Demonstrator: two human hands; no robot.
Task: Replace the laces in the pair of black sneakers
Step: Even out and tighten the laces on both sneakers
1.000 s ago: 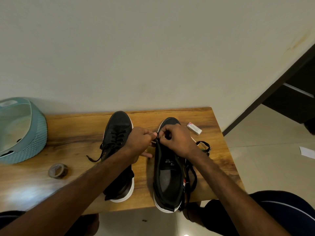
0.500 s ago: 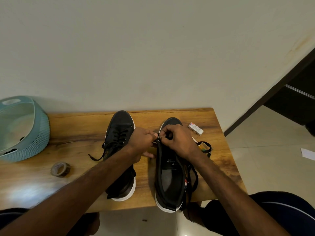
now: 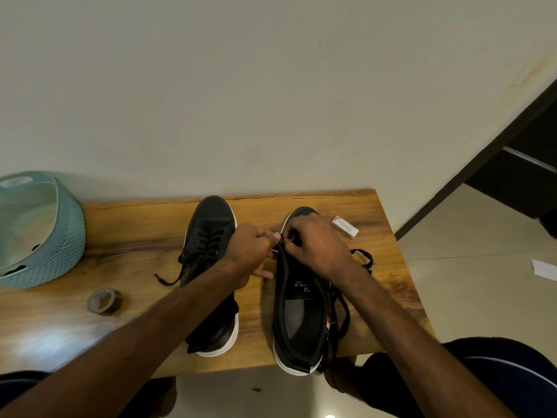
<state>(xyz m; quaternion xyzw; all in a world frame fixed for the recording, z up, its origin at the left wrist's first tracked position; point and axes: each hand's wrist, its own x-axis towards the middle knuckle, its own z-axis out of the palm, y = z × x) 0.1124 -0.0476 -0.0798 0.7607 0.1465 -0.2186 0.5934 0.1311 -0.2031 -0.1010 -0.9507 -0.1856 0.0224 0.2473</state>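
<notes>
Your head camera looks down on both black sneakers standing on the wooden table [image 3: 135, 233], toes toward the wall, white soles showing along their edges.

The left sneaker [image 3: 211, 224] is laced through its eyelets. One lace end trails onto the wood on its left, and your forearm covers its middle.

The right sneaker [image 3: 301, 324] stands just beside it, with the heel slightly over the near table edge. It gapes wide, showing a grey insole with pale lettering.

Your left hand [image 3: 253, 251] and right hand [image 3: 319, 248] meet over its front eyelets, fingers curled, both pinching the black lace [image 3: 342, 315]. The rest of it hangs down the shoe's right side.

A teal basket [image 3: 60, 251], a tape roll [image 3: 105, 300] and a small box [image 3: 345, 227] also lie on the table.
</notes>
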